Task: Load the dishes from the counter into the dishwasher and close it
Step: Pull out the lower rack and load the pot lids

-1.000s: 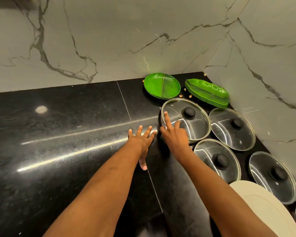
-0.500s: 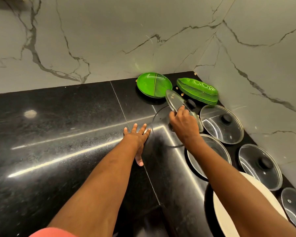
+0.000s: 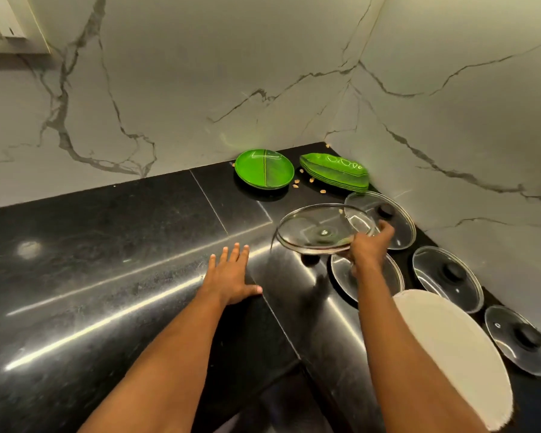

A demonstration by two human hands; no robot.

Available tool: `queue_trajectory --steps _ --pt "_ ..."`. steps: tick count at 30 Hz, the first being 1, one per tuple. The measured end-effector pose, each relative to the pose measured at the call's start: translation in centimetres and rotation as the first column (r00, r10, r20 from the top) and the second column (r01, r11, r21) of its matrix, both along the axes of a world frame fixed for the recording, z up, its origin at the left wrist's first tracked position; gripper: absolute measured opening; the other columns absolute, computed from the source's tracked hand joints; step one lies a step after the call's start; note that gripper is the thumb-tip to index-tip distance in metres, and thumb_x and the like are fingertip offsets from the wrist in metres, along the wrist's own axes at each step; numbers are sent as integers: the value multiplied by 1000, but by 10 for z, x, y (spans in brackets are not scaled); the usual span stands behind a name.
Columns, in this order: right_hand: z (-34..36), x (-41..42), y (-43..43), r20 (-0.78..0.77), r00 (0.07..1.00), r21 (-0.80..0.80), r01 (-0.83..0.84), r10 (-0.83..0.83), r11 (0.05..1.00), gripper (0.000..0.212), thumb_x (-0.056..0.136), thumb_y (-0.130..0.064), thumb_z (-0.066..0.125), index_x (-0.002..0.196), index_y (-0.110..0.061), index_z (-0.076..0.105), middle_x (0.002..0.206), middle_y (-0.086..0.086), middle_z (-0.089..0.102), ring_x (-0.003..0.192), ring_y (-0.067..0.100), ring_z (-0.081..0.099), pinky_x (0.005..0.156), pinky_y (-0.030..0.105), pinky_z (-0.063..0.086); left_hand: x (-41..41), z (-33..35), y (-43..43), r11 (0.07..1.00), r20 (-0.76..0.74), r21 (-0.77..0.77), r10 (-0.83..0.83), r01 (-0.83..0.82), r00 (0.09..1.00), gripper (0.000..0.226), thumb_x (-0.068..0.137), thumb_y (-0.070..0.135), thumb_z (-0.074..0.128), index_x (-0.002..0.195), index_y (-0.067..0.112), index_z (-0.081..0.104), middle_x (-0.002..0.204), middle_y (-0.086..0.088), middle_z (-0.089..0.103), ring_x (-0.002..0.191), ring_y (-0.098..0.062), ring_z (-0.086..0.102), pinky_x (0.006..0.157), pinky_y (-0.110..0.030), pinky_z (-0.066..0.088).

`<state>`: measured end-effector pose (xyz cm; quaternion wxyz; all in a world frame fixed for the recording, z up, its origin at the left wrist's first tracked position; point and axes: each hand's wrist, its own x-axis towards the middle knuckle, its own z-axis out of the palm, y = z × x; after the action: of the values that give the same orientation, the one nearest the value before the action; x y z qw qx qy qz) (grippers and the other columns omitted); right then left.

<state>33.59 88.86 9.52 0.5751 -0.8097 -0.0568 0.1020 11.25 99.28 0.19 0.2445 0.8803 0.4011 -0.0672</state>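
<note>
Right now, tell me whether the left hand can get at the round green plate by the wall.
Probably yes. The left hand lies flat on the counter, and only bare counter shows between it and the round green plate; the glass lid in the right hand is off to the side.

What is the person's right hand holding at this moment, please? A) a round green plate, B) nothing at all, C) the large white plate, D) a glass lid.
D: the right hand grips the rim of a glass lid, holding it above the black counter.
</note>
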Motion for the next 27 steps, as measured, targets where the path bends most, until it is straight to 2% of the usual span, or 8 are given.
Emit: queue_trajectory --steps 2,4,7,11,16,19,21,27 --pt "-18 -19 -16 -137 990 127 40 -22 991 65 79 4 53 132 -29 35 117 12 59 96 35 64 80 49 56 -15 -4 -12 998 88 51 36 -40 995 96 92 65 48 158 21 -6 165 -4 -9 152 -25 -8 123 -49 -2" --pt "-28 -45 -31 -285 958 323 118 -22 939 74 80 8 58 140 -28 31 112 5 59 90 29 64 68 45 56 -28 -2 -19 993 126 119 -4 -11 992 88 95 65 38 158 20 -5 165 -4 -9 152 -23 -9 123 -47 -3" --pt "-37 -81 -49 -381 925 471 194 0 861 63 86 9 59 138 -20 38 102 3 63 77 21 65 59 41 52 -44 8 -20 975 120 215 -89 62 989 87 96 65 33 157 17 -6 165 -5 -11 152 -23 -10 123 -44 -3" --pt "-51 -118 -74 -410 912 465 205 4 862 41 83 13 56 107 -20 58 96 10 68 71 22 66 60 38 47 -76 15 -26 945 69 288 -185 158 980 85 97 65 29 157 15 -6 165 -6 -10 152 -23 -10 122 -41 -6" --pt "-51 -170 -108 -482 876 493 260 12 830 37 93 13 44 124 -7 52 106 12 64 87 22 67 55 38 56 -111 20 -46 910 20 344 -254 232 967 86 96 68 21 157 15 -8 164 -6 -12 151 -23 -12 123 -42 -6" --pt "-53 -199 -135 -512 859 489 282 9 826 24 96 9 43 105 -9 57 100 10 64 83 20 67 63 45 56 -136 25 -67 897 -14 356 -277 264 961 95 85 76 3 157 16 -7 165 -6 -10 152 -24 -10 122 -43 -6" --pt "-55 -214 -154 -517 856 492 287 11 822 23 93 7 50 96 -13 60 92 6 66 77 16 68 59 38 58 -154 26 -83 891 -33 367 -276 269 961 98 80 77 -4 157 16 -7 164 -5 -11 151 -24 -11 122 -43 -7" --pt "-55 -255 -220 -542 840 542 342 8 767 28 88 8 57 92 -19 56 86 4 65 72 15 67 58 32 53 -195 35 -141 871 -48 413 -270 266 962 86 93 70 19 157 18 -6 165 -6 -9 152 -25 -9 123 -46 -4"
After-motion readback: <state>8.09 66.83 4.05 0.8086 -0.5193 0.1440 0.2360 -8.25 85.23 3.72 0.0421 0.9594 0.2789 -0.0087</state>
